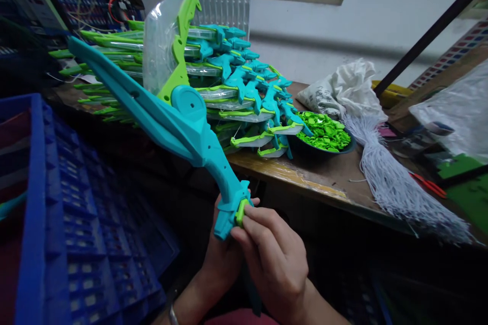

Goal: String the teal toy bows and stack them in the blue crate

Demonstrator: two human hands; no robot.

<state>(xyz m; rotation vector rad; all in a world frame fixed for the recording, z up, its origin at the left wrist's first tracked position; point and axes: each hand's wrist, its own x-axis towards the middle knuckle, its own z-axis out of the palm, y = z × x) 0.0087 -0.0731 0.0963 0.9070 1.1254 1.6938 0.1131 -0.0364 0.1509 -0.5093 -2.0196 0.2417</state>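
Observation:
A long teal plastic toy (186, 122), shaped like a toy weapon, slants up and left from my hands. A bright green strip and a clear plastic panel (158, 40) rise from its upper part or just behind it; I cannot tell which. My left hand (221, 264) is closed around the narrow lower end from below and behind, its fingers mostly hidden. My right hand (274, 254) pinches a small green plastic piece (241, 212) against the side of that end, thumb and fingertips touching it.
Similar toys (236, 91) lie stacked on the table (305, 177). Beside them are a bowl of green pieces (324, 132), a bundle of white strings (392, 183), a white sack (343, 89) and red-handled scissors (429, 184). A blue crate (36, 203) stands at left.

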